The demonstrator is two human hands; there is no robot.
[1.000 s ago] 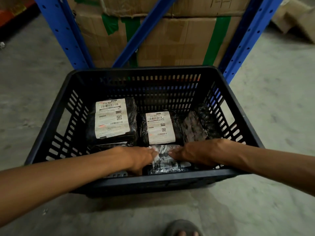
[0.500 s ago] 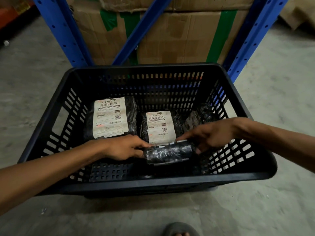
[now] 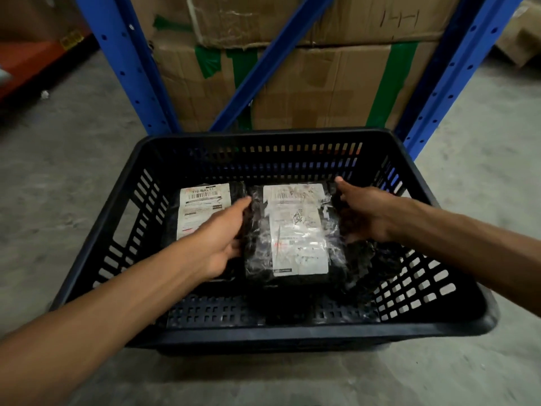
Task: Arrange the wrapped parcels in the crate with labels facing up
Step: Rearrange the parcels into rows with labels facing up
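My left hand (image 3: 218, 244) and right hand (image 3: 361, 213) grip the black plastic-wrapped parcel (image 3: 295, 232) between them, white label up, inside the black slotted plastic crate (image 3: 292, 336).

Only the person's two forearms and hands show. Both arms are bare from the picture's edge to the fingertips, with no sleeve on either. The left hand (image 3: 222, 244) wears no glove, ring or band, and its wrist carries no watch or strap. The right hand (image 3: 361, 213) is bare in the same way, with its wrist uncovered and the thumb plainly visible.
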